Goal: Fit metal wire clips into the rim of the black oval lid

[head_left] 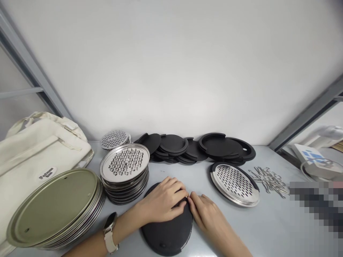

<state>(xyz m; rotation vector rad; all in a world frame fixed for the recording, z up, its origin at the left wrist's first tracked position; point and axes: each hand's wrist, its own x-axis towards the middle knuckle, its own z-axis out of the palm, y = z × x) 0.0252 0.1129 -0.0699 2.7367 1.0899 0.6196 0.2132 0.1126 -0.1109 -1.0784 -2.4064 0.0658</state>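
Observation:
A black round disc with a raised rim lies on the table in front of me, partly hidden by my left hand. My left hand reaches across its top, fingers curled and closed on the upper right rim. At that same edge my right hand is closed in a pinch, its fingertips almost touching the left ones. Something small and shiny shows between the fingertips, too small to name. To the right rests a round metal grater in a black holder, beside a pile of metal clips.
Grater plates are stacked at the left, with smaller ones behind. Olive-green round trays stand piled by a cream bag. Several black holders line the wall. A white box is at the far right.

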